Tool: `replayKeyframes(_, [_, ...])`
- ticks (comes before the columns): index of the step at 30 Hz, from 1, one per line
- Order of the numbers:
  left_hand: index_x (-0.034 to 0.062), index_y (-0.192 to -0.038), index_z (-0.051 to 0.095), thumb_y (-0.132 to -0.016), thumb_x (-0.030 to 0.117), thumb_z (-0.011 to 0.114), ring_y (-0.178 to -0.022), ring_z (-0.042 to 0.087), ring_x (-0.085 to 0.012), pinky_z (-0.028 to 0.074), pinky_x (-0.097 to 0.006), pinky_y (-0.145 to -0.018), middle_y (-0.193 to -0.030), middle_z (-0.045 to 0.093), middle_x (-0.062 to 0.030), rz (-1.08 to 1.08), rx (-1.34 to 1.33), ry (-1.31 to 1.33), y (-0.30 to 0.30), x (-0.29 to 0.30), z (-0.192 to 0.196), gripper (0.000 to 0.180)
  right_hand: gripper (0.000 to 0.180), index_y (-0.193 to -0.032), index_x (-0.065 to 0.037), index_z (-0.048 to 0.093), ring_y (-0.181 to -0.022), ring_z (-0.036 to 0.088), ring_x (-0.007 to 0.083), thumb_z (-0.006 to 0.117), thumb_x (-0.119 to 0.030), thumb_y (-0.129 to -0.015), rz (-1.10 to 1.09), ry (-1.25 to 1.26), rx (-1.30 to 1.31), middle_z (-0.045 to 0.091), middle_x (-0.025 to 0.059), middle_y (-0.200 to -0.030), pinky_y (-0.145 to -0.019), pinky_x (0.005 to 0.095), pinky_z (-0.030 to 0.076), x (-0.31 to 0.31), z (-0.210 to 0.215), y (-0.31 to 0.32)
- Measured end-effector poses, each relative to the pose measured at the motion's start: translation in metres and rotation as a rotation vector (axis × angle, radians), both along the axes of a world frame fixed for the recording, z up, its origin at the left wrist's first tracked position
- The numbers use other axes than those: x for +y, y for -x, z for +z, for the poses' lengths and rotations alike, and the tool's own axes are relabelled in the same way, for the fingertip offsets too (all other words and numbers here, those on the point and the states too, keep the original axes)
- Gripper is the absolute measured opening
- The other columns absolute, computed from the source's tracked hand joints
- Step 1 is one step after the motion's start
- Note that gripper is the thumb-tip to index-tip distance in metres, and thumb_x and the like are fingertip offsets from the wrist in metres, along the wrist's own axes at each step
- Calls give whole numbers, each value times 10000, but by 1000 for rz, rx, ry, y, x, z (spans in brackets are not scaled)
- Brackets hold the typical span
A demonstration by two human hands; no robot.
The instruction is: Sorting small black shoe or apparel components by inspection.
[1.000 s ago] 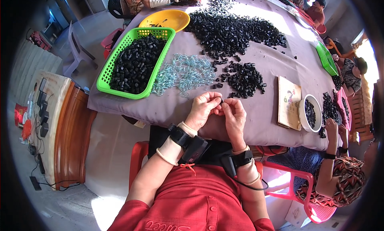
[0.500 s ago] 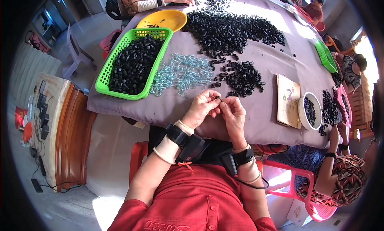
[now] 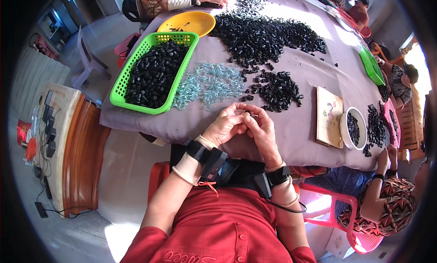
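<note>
My left hand (image 3: 225,126) and my right hand (image 3: 261,132) meet above the near edge of the table, thumbs and fingertips pressed together. Whatever they pinch is hidden behind the fingers. Just beyond my right hand lies a small pile of short black cylindrical pieces (image 3: 278,92). Beyond my left hand spreads a heap of small clear, bluish pieces (image 3: 211,83). Next to that heap stands a green plastic basket (image 3: 116,91) filled with black cylindrical caps (image 3: 152,76).
A large black heap (image 3: 255,37) covers the table's far middle, beside a yellow plate (image 3: 205,24). To the right are a booklet (image 3: 328,117), a white bowl (image 3: 344,132) and a pink tray (image 3: 395,106). Co-workers' hands (image 3: 387,156) work at the right and far left.
My hands have closed nearer together, and the small black piece seen between my fingertips is now hidden. The view has shifted slightly.
</note>
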State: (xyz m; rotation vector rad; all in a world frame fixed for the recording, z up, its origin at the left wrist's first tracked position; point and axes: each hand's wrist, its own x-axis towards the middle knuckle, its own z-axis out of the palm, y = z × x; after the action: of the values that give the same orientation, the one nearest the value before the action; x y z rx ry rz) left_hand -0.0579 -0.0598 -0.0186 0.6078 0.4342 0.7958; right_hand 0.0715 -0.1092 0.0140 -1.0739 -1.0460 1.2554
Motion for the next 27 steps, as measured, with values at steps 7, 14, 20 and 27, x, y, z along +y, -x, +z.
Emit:
replayKeyframes(7, [66,-1057,464,-842,112,575,-651,547,-91,469,-204,-595,-825,564,-29,-2,-19,-48,-2,-3,-2,246,297,-1143,-20,529,-587,465,-3,546,-137,-870,64,48,-31,549,-38,-703,-492,128,330,1,-6,-6])
replayKeyframes(14, [64,-1069,460,-864,106,539,-666,555,-128,498,-288,-632,-810,564,-43,1,-116,-19,-4,-5,-6,223,255,-1103,-11,541,-571,471,20,542,-82,-857,9,-38,-55,542,-23,-684,-505,151,368,-1,-14,-3])
replayKeyframes(20, [66,-1082,445,-852,94,557,-676,567,-139,513,-321,-634,-808,562,-48,-16,-129,-42,-4,-4,-3,257,226,-1069,-16,539,-560,458,21,549,-105,-861,38,-51,-105,533,-24,-670,-492,153,365,0,-11,-5])
replayKeyframes(27, [70,-1085,426,-844,100,576,-688,575,-147,512,-319,-641,-835,557,-56,-30,-116,-70,-3,-3,-9,286,182,-1009,-26,544,-532,446,25,553,-139,-867,-24,-35,-130,518,-30,-641,-476,156,358,-2,-11,-2])
